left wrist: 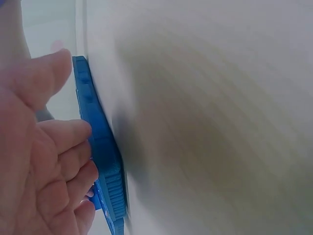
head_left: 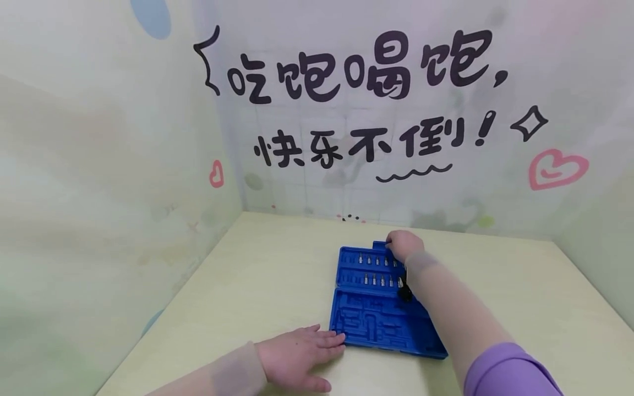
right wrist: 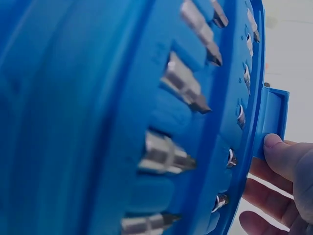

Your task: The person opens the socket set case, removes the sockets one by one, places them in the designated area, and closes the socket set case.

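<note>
A blue plastic bit case (head_left: 381, 330) lies unfolded on the table, its near half showing moulded, bare recesses. Two rows of silver screwdriver bits (head_left: 382, 280) sit in the far half; they show large in the right wrist view (right wrist: 166, 154). My right hand (head_left: 406, 245) reaches across the case and pinches the blue tab (right wrist: 271, 115) on its far edge, thumb on top and fingers beneath. My left hand (head_left: 302, 355) lies with straight fingers at the case's near left corner, fingertips against it. In the left wrist view, the case's side (left wrist: 105, 147) shows beyond those fingers.
The pale wooden table (head_left: 252, 275) meets a back wall (head_left: 317, 192) with dark lettering and side walls at left and right. A small black object (head_left: 405, 292), partly behind the right forearm, shows near the case's hinge.
</note>
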The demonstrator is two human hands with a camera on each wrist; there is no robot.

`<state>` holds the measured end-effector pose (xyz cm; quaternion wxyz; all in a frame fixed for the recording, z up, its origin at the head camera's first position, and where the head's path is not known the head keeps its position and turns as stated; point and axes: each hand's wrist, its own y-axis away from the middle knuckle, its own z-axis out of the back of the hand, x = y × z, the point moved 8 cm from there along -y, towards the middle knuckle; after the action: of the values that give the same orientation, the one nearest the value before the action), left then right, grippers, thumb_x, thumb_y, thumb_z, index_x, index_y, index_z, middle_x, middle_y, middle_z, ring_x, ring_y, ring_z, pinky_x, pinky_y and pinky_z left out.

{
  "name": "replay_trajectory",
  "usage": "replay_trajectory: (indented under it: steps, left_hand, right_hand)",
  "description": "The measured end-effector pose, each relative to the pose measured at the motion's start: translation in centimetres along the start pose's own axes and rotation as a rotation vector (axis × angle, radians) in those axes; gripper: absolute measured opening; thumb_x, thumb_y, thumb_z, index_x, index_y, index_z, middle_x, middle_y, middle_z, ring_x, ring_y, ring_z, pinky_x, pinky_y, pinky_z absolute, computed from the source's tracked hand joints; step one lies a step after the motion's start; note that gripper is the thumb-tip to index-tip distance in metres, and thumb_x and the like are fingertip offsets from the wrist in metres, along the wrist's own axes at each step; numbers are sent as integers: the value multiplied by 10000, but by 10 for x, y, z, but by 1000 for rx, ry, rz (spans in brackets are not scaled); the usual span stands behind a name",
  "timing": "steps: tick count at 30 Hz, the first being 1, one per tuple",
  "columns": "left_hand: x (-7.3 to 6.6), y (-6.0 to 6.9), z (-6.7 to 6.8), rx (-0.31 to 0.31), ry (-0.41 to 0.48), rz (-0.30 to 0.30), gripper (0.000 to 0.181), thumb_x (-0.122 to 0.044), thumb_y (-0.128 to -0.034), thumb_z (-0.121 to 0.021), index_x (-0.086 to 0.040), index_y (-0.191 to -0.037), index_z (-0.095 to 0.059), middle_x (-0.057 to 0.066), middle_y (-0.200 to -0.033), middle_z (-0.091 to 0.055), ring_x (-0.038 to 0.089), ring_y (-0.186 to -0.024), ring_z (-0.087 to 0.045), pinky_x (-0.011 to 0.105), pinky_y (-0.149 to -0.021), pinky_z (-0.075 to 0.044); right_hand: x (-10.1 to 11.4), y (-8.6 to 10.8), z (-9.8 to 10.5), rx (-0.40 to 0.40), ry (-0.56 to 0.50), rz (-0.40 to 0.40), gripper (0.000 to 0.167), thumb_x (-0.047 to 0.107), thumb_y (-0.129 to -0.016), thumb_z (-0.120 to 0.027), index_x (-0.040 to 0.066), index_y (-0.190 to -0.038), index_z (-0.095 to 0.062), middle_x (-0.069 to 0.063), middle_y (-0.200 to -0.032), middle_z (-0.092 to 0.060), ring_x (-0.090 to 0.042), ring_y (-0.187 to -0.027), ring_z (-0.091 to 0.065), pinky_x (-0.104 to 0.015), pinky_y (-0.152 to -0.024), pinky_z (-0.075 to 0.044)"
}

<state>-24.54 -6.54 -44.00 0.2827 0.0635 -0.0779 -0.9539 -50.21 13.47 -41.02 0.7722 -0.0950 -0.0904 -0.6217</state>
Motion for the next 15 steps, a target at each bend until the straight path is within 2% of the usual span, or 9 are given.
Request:
replay_trajectory:
  steps: [8,15]
  left_hand:
    - [-3,-2,-2,24,28,-11,652,-567,-971,-421,-168,-1485,-388,-24,-1552,-297,139,-1409,-282,372,-1123,-268]
    - [-3,-2,3,18,3,-21,615,-524,-983,-434,-158,-1476,-403,-2,-1553,-294,141,-1406,-289,376,-1124,-265]
  right_hand:
    - [-7,3,-16,61,-29,-34,213,150,-968,-574,33,-1108,-686,-114,-1043,-688,-288,-990,-622,-482,-905,-466]
    - [-6,5,-8,70,-63,39,314,136,-973,-553,-39,-1227,-614,-201,-1178,-638,-349,-1095,-592,-488,-939,-452]
